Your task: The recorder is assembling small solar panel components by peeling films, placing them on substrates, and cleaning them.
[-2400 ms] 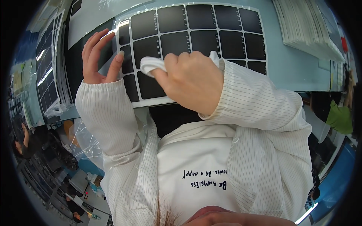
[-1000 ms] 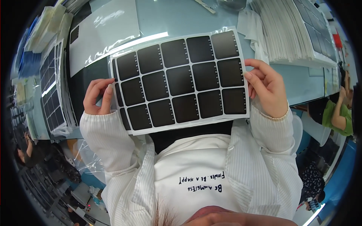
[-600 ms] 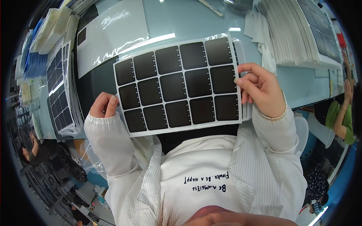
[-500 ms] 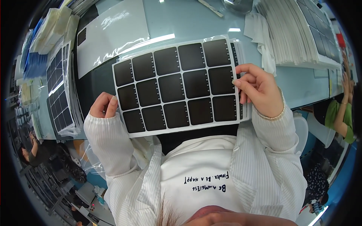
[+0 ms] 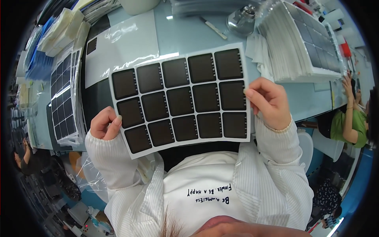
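A white sheet with rows of black square panels [image 5: 180, 100] spans the space between my two hands, tilted up toward me. Each panel carries small light marks along its right edge. My left hand [image 5: 106, 123] pinches the sheet's left edge between thumb and curled fingers. At the opposite edge, my right hand [image 5: 269, 102] grips it with the thumb in front and the fingers behind. The sheet bows slightly and covers the part of the table behind it.
A tall stack of similar sheets [image 5: 290, 59] stands at the far right beside a crumpled white cloth [image 5: 258, 55]. Behind are a metal-topped bottle [image 5: 241, 21] and a knife-like strip [image 5: 213, 28]. Plastic-covered panel sheets [image 5: 63, 98] lie at left, near a white sheet [image 5: 124, 49]. Other people sit either side.
The sheet has come up closer to me, and other sheet edges that showed behind its right side are no longer visible there. Both hands keep their hold, and the view has shifted slightly.
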{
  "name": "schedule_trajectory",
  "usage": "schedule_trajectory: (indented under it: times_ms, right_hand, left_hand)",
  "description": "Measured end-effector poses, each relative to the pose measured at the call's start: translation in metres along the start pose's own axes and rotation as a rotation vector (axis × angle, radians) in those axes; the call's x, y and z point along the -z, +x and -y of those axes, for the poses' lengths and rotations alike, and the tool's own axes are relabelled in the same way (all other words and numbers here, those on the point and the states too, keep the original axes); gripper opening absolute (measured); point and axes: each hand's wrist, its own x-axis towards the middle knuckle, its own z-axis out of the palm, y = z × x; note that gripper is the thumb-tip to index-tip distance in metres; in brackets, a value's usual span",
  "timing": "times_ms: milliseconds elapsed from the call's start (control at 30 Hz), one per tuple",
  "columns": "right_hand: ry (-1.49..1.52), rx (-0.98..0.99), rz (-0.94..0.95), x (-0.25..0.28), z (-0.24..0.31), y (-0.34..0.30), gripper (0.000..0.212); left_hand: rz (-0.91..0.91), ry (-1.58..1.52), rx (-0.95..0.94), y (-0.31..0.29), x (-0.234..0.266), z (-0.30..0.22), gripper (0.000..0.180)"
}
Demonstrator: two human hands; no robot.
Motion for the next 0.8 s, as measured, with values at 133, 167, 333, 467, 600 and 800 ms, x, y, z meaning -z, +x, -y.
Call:
schedule_trajectory:
  times_ms: [133,167,333,467,600,800]
  right_hand:
    - [-0.045,0.261,-0.102,0.017,0.014,-0.009,0.01]
    - [-0.057,0.276,-0.109,0.02,0.015,-0.012,0.01]
    - [-0.101,0.508,-0.184,0.029,0.014,-0.018,0.011]
    - [-0.148,0.559,-0.171,0.035,0.013,-0.019,0.01]
    - [-0.154,0.59,-0.189,0.04,0.016,-0.02,0.01]
    - [-0.182,0.634,-0.266,0.048,0.03,-0.021,0.007]
  left_hand:
    - [-0.195,0.145,-0.165,0.0,-0.007,-0.03,0.015]
    - [-0.202,0.139,-0.183,0.001,-0.008,-0.035,0.015]
    - [-0.238,0.221,-0.287,0.001,-0.015,-0.049,0.014]
    - [-0.238,0.243,-0.329,0.0,-0.013,-0.054,0.012]
    - [-0.232,0.239,-0.324,-0.001,-0.014,-0.063,0.011]
    - [-0.249,0.27,-0.415,0.012,-0.013,-0.081,0.012]
